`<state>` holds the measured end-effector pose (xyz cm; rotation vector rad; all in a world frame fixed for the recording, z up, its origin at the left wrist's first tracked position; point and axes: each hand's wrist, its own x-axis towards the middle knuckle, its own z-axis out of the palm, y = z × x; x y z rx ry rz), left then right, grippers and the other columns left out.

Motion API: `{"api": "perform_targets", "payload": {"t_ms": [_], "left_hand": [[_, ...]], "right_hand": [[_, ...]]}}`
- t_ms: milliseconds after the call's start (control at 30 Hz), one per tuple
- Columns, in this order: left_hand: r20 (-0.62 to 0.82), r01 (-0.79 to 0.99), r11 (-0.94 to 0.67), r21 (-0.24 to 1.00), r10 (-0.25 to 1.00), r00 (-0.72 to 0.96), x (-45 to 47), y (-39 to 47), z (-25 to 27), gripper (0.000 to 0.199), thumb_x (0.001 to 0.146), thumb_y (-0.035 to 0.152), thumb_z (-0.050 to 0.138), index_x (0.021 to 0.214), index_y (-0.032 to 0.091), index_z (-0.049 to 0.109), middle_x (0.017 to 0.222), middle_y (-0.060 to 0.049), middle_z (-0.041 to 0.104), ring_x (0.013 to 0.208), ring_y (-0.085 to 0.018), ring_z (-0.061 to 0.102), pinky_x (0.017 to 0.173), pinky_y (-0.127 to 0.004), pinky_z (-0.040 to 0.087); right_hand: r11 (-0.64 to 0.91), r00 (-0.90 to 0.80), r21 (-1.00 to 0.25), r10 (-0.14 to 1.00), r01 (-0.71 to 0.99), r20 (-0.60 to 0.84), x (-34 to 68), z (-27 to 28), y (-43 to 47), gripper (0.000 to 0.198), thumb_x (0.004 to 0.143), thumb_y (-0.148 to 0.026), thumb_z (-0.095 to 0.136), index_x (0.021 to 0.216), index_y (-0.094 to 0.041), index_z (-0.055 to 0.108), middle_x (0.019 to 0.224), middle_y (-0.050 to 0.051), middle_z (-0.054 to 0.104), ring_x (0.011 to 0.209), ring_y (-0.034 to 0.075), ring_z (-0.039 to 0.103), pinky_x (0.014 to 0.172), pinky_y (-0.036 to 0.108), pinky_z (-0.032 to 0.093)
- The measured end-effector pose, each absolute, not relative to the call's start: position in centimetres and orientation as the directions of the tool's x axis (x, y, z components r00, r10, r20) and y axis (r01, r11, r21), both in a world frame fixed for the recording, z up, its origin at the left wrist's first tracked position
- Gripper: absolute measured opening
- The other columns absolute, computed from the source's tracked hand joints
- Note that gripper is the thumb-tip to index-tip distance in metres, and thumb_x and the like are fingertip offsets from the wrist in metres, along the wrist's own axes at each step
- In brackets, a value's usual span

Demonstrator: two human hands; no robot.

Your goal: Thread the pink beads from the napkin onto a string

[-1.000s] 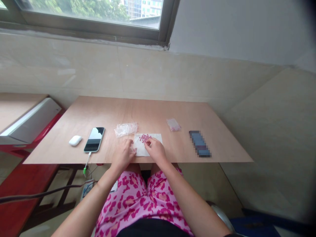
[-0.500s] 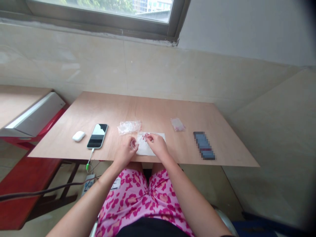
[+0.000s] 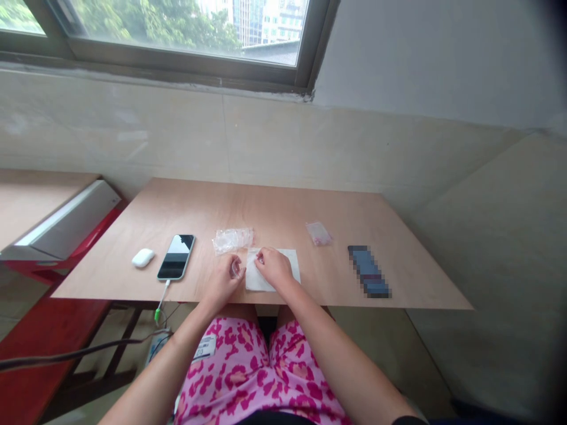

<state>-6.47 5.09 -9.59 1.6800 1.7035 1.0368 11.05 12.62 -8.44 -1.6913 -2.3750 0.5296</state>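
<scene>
My left hand (image 3: pixel 225 278) is closed around a small clear, curved piece (image 3: pixel 235 269) that looks like a thin loop; its exact kind cannot be made out. Just right of it, my right hand (image 3: pixel 275 268) is over a white sheet (image 3: pixel 290 258), fingertips pinched together. Whatever lies in that pinch is too small to name. Small reddish beads (image 3: pixel 260 260) barely show at the right fingertips; the hand covers that part of the sheet. The two hands are a short gap apart, near the table's front edge.
Behind the hands lies a crumpled clear plastic bag (image 3: pixel 233 239). A small bag with pink contents (image 3: pixel 319 234) is to the right, then a blurred dark phone (image 3: pixel 368 271). Leftward are a cabled phone (image 3: pixel 176 257) and a white earbud case (image 3: pixel 143 258) on the wooden table (image 3: pixel 274 203).
My right hand has shifted left on the sheet, and the reddish beads seen before are now mostly hidden. My left hand keeps its hold. The camera has tilted up slightly.
</scene>
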Motion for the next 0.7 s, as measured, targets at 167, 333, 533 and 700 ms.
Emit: {"api": "perform_targets", "payload": {"t_ms": [167,333,533,700], "left_hand": [[0.134,0.565,-0.078,0.822,0.989,-0.059,-6.8,5.1,-9.7,0.011,0.095,0.032,0.057,0.097,0.021,0.057,0.087,-0.002,0.062,0.079,-0.02,0.061,0.075,-0.034,0.05],[0.127,0.567,-0.08,0.82,0.991,-0.045,-7.0,5.1,-10.0,0.01,0.093,0.03,0.058,0.098,0.021,0.057,0.089,-0.002,0.064,0.081,-0.02,0.062,0.077,-0.034,0.05],[0.117,0.575,-0.062,0.816,0.991,-0.059,-6.9,5.0,-9.8,0.01,0.092,0.029,0.058,0.099,0.022,0.057,0.089,-0.001,0.064,0.082,-0.021,0.063,0.077,-0.034,0.05],[0.145,0.573,-0.092,0.815,0.988,-0.047,-6.8,5.1,-9.7,0.014,0.092,0.032,0.059,0.1,0.021,0.058,0.092,-0.002,0.065,0.084,-0.021,0.063,0.077,-0.034,0.049]], "right_hand": [[0.301,-0.353,-0.356,0.931,0.885,-0.091,10.8,-8.4,12.8,0.016,0.094,-0.025,0.062,0.102,-0.023,0.076,0.106,0.008,0.078,0.093,0.022,0.072,0.075,0.029,0.046],[0.283,-0.337,-0.361,0.937,0.889,-0.094,10.8,-8.1,12.8,0.015,0.094,-0.026,0.063,0.097,-0.022,0.076,0.102,0.009,0.078,0.091,0.022,0.072,0.074,0.029,0.046],[0.202,-0.274,-0.63,0.961,0.75,-0.019,10.9,-6.6,11.6,0.013,0.091,-0.026,0.063,0.092,-0.021,0.074,0.087,0.005,0.077,0.081,0.02,0.071,0.071,0.027,0.047],[0.239,-0.413,-0.857,0.91,0.456,0.034,10.2,-5.9,9.5,0.015,0.094,-0.031,0.064,0.097,-0.021,0.075,0.082,0.002,0.076,0.073,0.017,0.069,0.07,0.025,0.049]]}}
